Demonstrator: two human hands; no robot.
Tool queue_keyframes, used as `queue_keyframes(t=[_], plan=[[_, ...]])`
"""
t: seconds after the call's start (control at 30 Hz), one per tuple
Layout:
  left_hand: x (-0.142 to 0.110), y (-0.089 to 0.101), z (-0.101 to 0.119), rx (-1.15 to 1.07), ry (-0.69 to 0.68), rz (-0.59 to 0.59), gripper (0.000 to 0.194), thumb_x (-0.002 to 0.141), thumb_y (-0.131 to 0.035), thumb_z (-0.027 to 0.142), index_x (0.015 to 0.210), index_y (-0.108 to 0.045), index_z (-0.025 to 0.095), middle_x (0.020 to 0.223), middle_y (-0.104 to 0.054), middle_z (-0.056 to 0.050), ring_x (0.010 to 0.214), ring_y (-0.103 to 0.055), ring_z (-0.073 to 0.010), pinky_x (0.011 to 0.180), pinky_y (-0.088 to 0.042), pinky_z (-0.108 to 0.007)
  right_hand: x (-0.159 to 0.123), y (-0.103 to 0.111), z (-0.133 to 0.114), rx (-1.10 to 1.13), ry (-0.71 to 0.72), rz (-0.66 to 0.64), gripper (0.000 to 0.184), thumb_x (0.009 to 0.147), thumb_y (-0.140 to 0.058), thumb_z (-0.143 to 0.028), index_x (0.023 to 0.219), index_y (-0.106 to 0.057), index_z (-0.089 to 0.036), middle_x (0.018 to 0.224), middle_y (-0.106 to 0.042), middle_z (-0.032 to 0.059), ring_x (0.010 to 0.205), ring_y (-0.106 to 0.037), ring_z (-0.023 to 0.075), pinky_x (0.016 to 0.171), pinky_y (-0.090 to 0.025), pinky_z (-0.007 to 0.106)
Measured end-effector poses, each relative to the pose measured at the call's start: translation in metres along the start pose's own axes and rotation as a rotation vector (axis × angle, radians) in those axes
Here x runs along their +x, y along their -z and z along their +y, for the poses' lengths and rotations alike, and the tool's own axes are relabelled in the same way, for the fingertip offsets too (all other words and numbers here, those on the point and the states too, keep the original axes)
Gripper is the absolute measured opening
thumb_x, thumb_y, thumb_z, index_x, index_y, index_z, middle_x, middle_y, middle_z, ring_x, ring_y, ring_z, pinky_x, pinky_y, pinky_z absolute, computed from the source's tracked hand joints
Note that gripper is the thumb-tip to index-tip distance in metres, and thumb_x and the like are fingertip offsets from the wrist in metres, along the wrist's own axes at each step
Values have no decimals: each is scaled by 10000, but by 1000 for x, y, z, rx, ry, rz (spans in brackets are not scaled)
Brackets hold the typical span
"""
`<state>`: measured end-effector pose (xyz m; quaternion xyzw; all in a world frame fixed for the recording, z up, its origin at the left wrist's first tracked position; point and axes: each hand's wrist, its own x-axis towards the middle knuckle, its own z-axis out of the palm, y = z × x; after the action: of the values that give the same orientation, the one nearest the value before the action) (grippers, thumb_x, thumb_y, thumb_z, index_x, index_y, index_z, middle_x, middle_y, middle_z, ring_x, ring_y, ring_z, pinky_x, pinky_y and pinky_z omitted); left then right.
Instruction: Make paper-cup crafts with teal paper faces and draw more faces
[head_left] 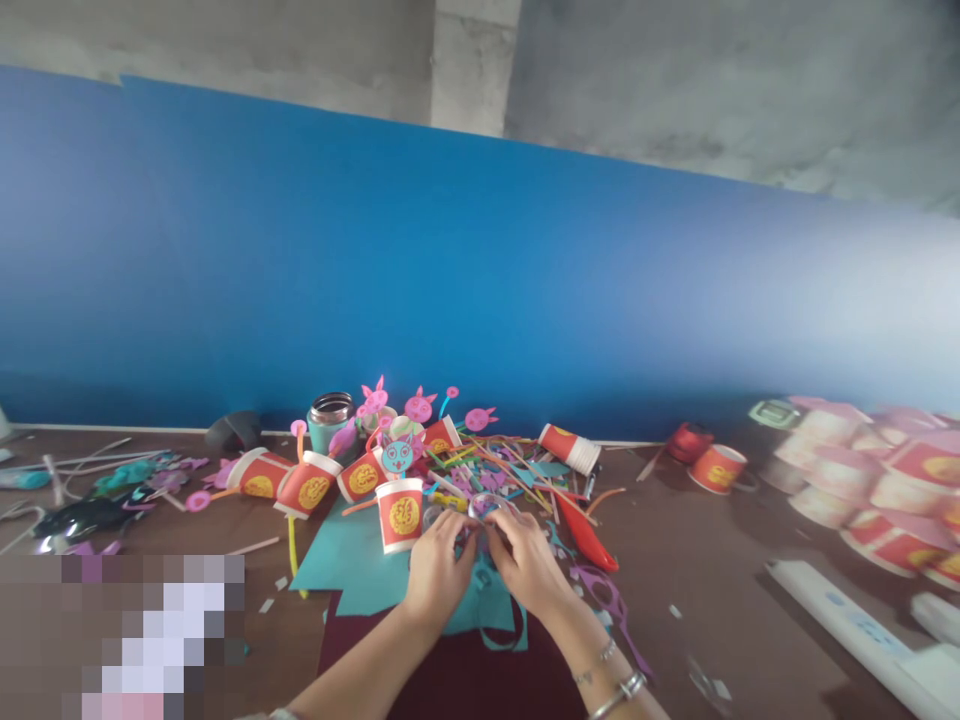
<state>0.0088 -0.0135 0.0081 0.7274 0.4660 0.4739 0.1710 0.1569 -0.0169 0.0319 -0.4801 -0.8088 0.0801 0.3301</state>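
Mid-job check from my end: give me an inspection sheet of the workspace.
Surface: brown table, scattered with small paper scraps; teal sheet spread in the middle.
Work items: red-and-white paper cup upright in front; other similar cups lie tipped behind and to its left.
Clutter: pile of coloured strips, red object at its right, open teal container behind; blurred stacks of cups at far right.
Hands: left hand and right hand close together over the sheet, fingertips nearly meeting; what they hold is unclear.
Cables: thin pale strands at far left; cannot tell whether any is a cable.
Surroundings: blue panel behind, grey wall above.
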Motion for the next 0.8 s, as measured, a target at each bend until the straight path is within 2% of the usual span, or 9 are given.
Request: queue_keyframes(t=[0.13, 0.27, 0.37, 0.43, 0.5, 0.57, 0.7, 0.8], plan=[[0, 0, 0, -47, -43, 53, 133, 852, -511, 185, 781, -623, 193, 752, -622, -30, 727, -593, -168, 661, -457, -259, 1, 2, -6, 120, -50, 51, 137, 856, -449, -181, 779, -561, -200, 690, -627, 14, 668, -588, 183, 690, -402, 305], [0, 0, 4, -127, -76, 112, 141, 863, -509, 210, 776, -617, 189, 735, -604, -30, 712, -576, -159, 661, -445, -252, 3, 0, -14, 458, -232, 47, 168, 834, -473, -253, 683, -514, -192, 566, -497, -30, 487, -468, 117, 494, -349, 228], [0, 2, 9, -232, -32, 143, 150, 860, -514, 226, 751, -606, 182, 725, -588, -26, 703, -558, -154, 667, -435, -252, 5, -6, -18, 663, -327, 79, 218, 810, -485, -311, 630, -476, -189, 528, -401, -51, 462, -383, 96, 443, -292, 208], [1, 4, 13, -356, 42, 153, 157, 853, -529, 258, 737, -598, 177, 719, -579, -21, 699, -545, -150, 667, -431, -250, 6, -9, -19, 711, -350, 94, 242, 806, -476, -333, 612, -462, -189, 518, -381, -54, 465, -369, 95, 444, -291, 206], [2, 4, 17, -527, 142, 166, 172, 839, -552, 305, 742, -596, 171, 726, -573, -16, 697, -531, -141, 656, -426, -239, 7, -10, -18, 631, -346, 100, 235, 817, -466, -334, 633, -482, -187, 516, -410, -49, 464, -390, 102, 446, -297, 210], [3, 3, 19, -710, 273, 176, 225, 818, -575, 372, 743, -597, 161, 677, -536, 5, 628, -490, -114, 587, -401, -214, 5, -9, -13, 416, -294, 127, 207, 830, -461, -304, 675, -526, -183, 533, -479, -30, 490, -452, 122, 484, -331, 225], [6, -1, 17, -980, 535, 123, 383, 749, -608, 517, 782, -623, 135, 537, -359, 70, 452, -305, -55, 418, -245, -186, 2, -5, 5, -67, -204, 166, 200, 827, -444, -185, 717, -611, -179, 671, -626, 43, 706, -590, 200, 722, -400, 317], [7, -4, 13, -1065, 623, 109, 447, 696, -642, 553, 821, -641, 124, 559, -374, 68, 445, -301, -48, 403, -227, -187, 0, -6, 16, -191, -250, 185, 165, 763, -500, -124, 755, -654, -182, 808, -661, 86, 851, -597, 249, 807, -400, 372]])
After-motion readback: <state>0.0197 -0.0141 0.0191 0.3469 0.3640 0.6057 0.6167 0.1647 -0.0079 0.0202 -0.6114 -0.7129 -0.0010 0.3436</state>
